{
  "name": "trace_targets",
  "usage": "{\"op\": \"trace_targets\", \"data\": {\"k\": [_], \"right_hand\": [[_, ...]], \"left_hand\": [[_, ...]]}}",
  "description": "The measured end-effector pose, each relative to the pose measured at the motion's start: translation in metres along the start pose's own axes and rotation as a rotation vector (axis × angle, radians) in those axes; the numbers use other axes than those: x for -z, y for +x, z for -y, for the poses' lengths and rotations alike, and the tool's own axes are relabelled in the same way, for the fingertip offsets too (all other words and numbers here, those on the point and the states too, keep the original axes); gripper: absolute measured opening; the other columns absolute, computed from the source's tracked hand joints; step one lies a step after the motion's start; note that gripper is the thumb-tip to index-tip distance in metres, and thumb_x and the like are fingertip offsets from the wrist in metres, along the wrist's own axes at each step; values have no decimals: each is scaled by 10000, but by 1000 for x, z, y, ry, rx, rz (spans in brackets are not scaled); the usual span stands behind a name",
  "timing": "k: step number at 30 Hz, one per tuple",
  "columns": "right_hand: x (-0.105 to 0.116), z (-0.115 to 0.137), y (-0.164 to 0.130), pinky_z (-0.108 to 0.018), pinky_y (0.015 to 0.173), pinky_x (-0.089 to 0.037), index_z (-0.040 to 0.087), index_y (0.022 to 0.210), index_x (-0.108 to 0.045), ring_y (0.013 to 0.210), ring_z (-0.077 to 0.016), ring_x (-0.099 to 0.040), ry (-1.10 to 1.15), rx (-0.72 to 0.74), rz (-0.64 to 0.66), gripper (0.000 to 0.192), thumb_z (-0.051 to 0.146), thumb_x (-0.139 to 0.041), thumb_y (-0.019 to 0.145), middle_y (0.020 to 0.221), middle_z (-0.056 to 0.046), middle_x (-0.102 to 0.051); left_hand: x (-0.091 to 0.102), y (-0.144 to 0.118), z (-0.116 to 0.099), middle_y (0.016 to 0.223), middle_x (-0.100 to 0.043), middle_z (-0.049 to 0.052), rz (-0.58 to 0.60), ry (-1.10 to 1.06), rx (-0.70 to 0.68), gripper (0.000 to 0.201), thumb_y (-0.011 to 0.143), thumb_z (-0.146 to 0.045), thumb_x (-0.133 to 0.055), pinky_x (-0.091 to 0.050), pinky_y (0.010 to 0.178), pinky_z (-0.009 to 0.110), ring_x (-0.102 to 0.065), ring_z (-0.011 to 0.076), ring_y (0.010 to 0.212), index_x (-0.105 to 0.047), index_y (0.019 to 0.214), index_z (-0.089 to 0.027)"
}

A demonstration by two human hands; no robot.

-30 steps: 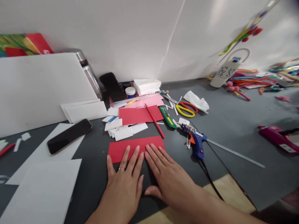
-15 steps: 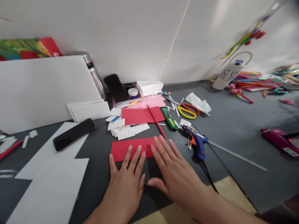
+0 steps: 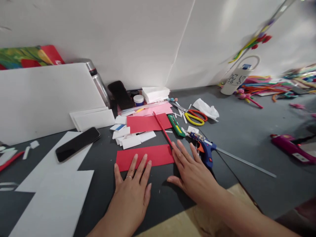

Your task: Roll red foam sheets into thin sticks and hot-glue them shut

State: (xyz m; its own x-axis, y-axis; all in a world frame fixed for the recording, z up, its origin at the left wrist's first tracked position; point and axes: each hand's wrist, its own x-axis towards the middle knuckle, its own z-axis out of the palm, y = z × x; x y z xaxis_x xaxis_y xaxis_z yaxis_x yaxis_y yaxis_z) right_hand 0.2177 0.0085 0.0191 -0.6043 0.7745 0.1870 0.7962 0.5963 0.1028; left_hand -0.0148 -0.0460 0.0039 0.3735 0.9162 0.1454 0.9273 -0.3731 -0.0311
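Observation:
A red paper strip (image 3: pixel 153 155) lies flat on the dark grey table (image 3: pixel 247 131). My left hand (image 3: pixel 132 189) rests flat on the table with its fingertips on the strip's near edge, fingers apart, a ring on one finger. My right hand (image 3: pixel 191 169) lies open just right of the strip, fingers spread, its fingertips close to a thin red stick (image 3: pixel 161 128) and a blue glue gun (image 3: pixel 206 149). Neither hand holds anything.
Behind the strip lie another red sheet (image 3: pixel 145 122), pink paper (image 3: pixel 154 108), white paper scraps (image 3: pixel 130 140), a green cutter (image 3: pixel 176 125) and yellow-red scissors (image 3: pixel 196 117). A black phone (image 3: pixel 77 144) rests on white sheets at left. A metal ruler (image 3: pixel 244 162) and a magenta tool (image 3: pixel 291 148) lie at right.
My right hand has slid off the red strip to the right, toward the glue gun. My left hand has stayed on the strip's near edge.

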Motion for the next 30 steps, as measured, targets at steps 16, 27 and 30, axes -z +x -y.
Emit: {"op": "trace_targets", "data": {"k": [16, 27, 30], "right_hand": [[-9, 40, 13, -564, 1131, -357, 14, 1496, -380, 1462, -370, -291, 279, 158, 67, 906, 717, -373, 925, 1558, -233, -340], [-7, 42, 14, -553, 1099, -397, 4, 1452, -452, 1435, -379, -346, 218, 163, 32, 891, 715, -398, 919, 1532, -243, -376], [-6, 43, 15, -559, 1095, -404, -16, 1453, -440, 1432, -392, -347, 199, 170, 34, 920, 724, -418, 907, 1532, -254, -363]], "left_hand": [[-3, 7, 3, 1596, -323, 128, 39, -43, -88, 543, 996, -283, -393, -310, 1157, 589, -288, 294, 1481, -359, 1503, -91], [0, -23, 47, 1602, -301, 187, -23, -16, -52, 701, 984, -481, -447, -397, 1126, 494, -293, 311, 1477, -280, 1528, -72], [2, -29, 56, 1553, -390, 214, -62, 56, -25, 659, 991, -472, -428, -419, 1091, 484, -385, 321, 1432, -360, 1482, -38]]}}
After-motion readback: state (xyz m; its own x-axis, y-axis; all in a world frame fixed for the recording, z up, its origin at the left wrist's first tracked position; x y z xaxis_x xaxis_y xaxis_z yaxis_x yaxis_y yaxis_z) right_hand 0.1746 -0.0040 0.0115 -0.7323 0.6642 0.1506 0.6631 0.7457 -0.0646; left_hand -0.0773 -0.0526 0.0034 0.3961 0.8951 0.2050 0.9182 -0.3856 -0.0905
